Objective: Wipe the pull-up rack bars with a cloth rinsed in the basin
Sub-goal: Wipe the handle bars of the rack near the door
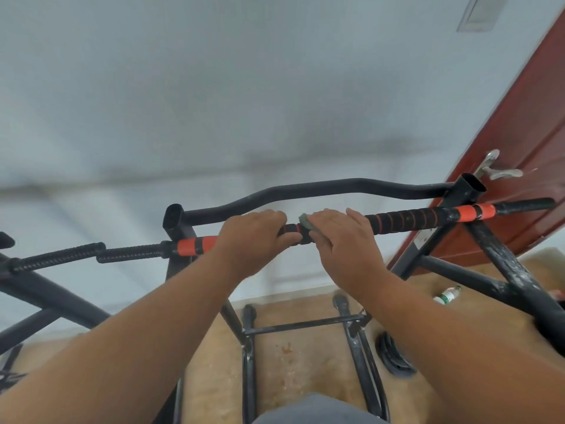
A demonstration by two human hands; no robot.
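The black pull-up bar (406, 219) with orange bands runs across the middle of the head view, on a black steel rack (501, 261). My left hand (253, 237) grips the bar near its centre, fingers curled over the top. Just to its right, my right hand (342, 240) holds a small grey-green cloth (304, 220) wrapped against the bar; only a corner of the cloth shows above my fingers. A curved black rear bar (321, 186) runs behind both hands. No basin is in view.
A red-brown door (519, 142) with a metal handle (495, 169) stands at the right, close to the rack's end. On the beige floor below lie a small white bottle (447, 295) and a dark round object (394, 356). The rack's lower frame (305, 324) sits under my arms.
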